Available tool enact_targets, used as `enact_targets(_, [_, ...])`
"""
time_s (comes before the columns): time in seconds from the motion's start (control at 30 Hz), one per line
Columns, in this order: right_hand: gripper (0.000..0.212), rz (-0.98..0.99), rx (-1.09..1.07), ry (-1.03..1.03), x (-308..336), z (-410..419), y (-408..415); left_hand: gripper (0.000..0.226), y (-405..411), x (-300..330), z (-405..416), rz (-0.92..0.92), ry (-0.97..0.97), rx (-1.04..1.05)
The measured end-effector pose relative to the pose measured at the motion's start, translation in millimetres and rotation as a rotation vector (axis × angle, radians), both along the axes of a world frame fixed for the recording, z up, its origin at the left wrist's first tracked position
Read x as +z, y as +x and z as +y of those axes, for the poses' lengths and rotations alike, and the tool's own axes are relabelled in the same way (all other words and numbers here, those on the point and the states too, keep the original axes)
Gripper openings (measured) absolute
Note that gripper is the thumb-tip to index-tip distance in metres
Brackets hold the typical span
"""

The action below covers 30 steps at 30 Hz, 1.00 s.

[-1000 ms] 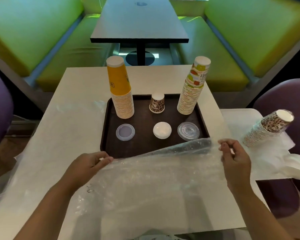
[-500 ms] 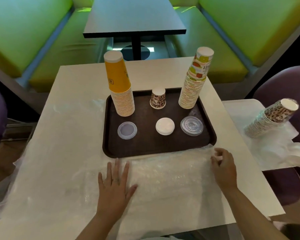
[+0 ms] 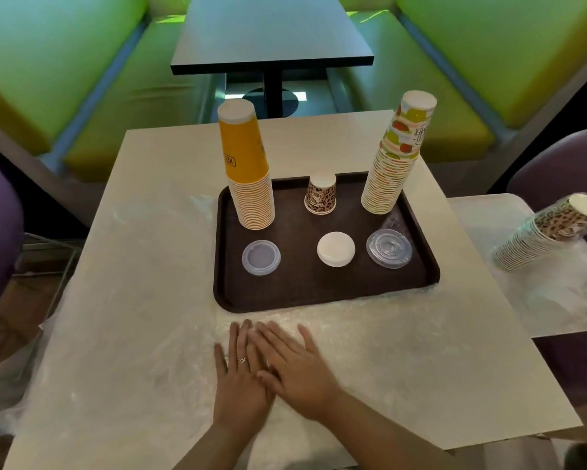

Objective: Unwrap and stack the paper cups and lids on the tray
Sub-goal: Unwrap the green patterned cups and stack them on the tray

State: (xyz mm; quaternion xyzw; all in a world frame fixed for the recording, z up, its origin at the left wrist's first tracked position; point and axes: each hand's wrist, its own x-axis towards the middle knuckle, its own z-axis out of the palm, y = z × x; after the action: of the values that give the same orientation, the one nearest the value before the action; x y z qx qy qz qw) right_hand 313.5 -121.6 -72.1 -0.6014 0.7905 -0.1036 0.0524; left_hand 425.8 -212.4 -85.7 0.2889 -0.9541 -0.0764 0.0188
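A dark brown tray sits on the white table. On it stand a yellow cup stack, a single leopard-print cup and a fruit-print cup stack. In front of them lie a translucent lid, a white lid and a clear lid. A clear plastic wrapper lies flat in front of the tray. My left hand presses flat on it, fingers straight. My right hand lies flat beside it, partly over the left fingers.
A wrapped stack of leopard-print cups lies tilted on a side table at the right, on crumpled plastic. More plastic sheet covers the table's left part. A dark table and green benches stand beyond.
The raised wrapper has been laid flat on the table. My left hand went palm-down on it, then my right hand let go of the edge and moved left beside the left hand.
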Motion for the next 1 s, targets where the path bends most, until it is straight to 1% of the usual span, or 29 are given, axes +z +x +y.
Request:
enact_targets(0.1, [0.055,-0.011,-0.079,0.064,-4,22,-24,0.062,-4,6,0,0.068,0.063,0.044])
enact_targets(0.2, [0.056,-0.041,-0.256,0.104,-3,49,-50,0.060,-3,11,-4,0.120,0.082,0.026])
enact_targets(0.33, [0.059,-0.045,-0.448,0.149,-5,85,-83,0.064,7,11,-17,0.075,0.095,0.013])
enact_targets(0.47, [0.063,-0.040,-0.574,0.156,-4,111,-105,0.067,16,15,-27,-0.019,0.065,0.024])
enact_targets(0.7, [0.067,-0.046,-0.659,0.135,-4,124,-118,0.073,20,19,-36,-0.067,0.016,0.106])
enact_targets(0.8, [0.069,-0.040,-0.688,0.131,-5,129,-123,0.073,19,17,-42,-0.045,-0.012,0.151])
enact_targets(0.93, [0.067,-0.037,-0.681,0.086,-5,132,-126,0.085,17,13,-47,0.023,0.085,0.207])
enact_targets(1.0, [0.065,-0.028,-0.677,0.052,-7,134,-127,0.085,15,15,-50,0.043,0.117,0.228])
